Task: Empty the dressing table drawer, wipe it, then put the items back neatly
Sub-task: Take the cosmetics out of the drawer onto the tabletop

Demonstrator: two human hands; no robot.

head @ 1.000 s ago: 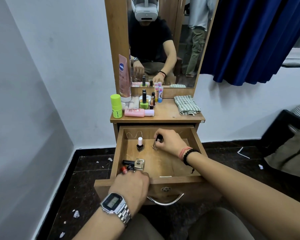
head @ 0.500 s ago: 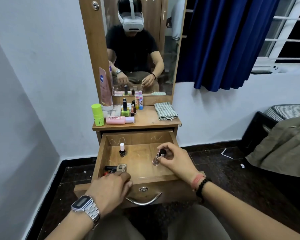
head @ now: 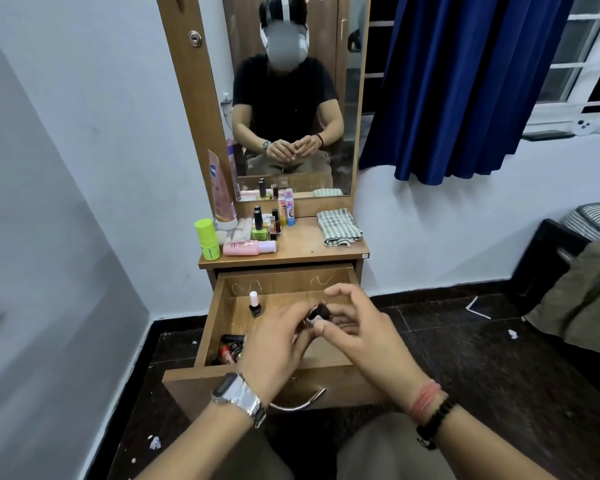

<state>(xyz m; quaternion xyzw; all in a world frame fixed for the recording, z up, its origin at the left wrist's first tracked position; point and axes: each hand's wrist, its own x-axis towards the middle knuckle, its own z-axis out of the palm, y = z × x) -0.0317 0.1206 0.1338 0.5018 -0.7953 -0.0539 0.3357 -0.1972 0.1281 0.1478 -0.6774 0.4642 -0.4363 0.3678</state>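
Holding a small dark-capped bottle [head: 321,312] between both hands above the open drawer [head: 284,377], you have it lifted off the wooden floor, probably so you can check or tighten the cap before deciding where it goes. Your left hand [head: 278,348] comes in from seven o'clock, fingers curled towards the bottle's lower end, though the blur hides just how they grip it. Your right hand [head: 359,327] reaches in from five o'clock, thumb and nearest fingers pinching at the cap while the remaining fingers fan loosely upward. Inside the drawer, a nail polish bottle [head: 254,305] with a pale cap stands upright towards eleven o'clock, well apart from a cluster of lipsticks and small tubes [head: 230,348] lying at the front-left corner, around eight o'clock; the grouping suggests items are being sorted by kind. On the dressing table top [head: 302,247] at twelve o'clock, a striped cloth [head: 338,226] lies folded to the right, handy for wiping, while a green container [head: 207,239], a pink bottle [head: 248,247] on its side and several small bottles crowd the left. I judge the drawer part-filled, with most items waiting above.
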